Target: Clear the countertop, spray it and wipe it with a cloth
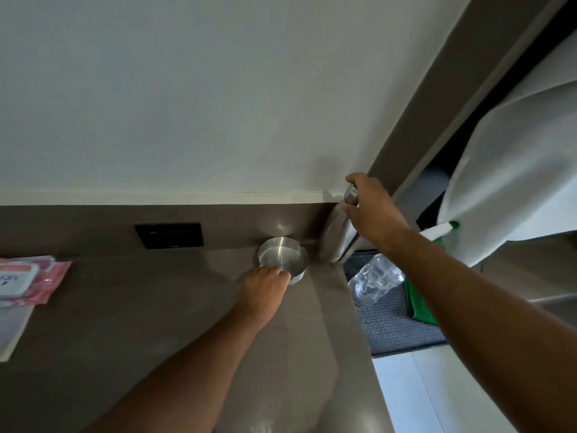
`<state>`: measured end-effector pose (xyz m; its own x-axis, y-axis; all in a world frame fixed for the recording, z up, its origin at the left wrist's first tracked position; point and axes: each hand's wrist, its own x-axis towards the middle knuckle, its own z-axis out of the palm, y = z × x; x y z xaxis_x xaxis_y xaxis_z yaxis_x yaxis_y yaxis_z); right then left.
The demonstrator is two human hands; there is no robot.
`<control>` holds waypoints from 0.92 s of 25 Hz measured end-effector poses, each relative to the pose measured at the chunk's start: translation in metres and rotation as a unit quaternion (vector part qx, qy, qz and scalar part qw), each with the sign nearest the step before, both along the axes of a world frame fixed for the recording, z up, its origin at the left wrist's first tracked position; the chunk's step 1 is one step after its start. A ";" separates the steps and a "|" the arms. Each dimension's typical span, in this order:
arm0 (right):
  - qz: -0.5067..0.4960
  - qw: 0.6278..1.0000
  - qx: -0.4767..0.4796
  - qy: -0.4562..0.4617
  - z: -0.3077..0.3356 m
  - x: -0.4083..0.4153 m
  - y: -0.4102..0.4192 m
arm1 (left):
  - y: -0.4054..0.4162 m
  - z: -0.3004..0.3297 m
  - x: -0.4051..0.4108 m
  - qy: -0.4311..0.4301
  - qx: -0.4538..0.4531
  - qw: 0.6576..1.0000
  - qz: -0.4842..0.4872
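While the bench (156, 307) is still being cleared, the left hand (265, 284) grips a steel bowl (282, 256) and the right hand (371, 207) clamps a bottle (335, 239), both likely to be lifted away next.

Two bare arms come into view from the bottom edge — no sleeves, cuffs or gloves cover them as far as the frame shows. The left hand (267, 284) and the right hand (373, 210) carry no rings, and neither wrist shows a watch, band or bracelet. Both forearms are long and lean, bare from wrist to the frame edge. The fingers (348, 208) are bare too — nails are too small and blurred to make out.
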<state>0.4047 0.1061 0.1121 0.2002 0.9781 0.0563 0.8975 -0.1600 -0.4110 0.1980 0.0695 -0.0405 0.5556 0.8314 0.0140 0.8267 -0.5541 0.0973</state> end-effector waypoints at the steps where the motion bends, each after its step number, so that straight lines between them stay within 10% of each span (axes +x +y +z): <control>1: 0.001 1.000 -0.004 -0.005 -0.004 0.003 0.001 | 0.000 -0.005 0.012 -0.007 -0.003 1.000 -0.003; 13: 0.042 0.956 0.032 -0.288 -0.012 0.009 0.010 | 0.001 -0.037 0.045 -0.005 -0.008 1.000 0.004; 23: 0.063 0.942 0.081 -0.319 -0.020 -0.016 -0.010 | -0.001 -0.033 -0.002 -0.102 -0.004 0.994 0.033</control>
<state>0.3886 0.0966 0.0925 -0.0429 0.9599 0.2771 0.9778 -0.0167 0.2090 0.1959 0.0680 -0.0733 0.4857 0.8668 0.1130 0.8244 -0.4972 0.2704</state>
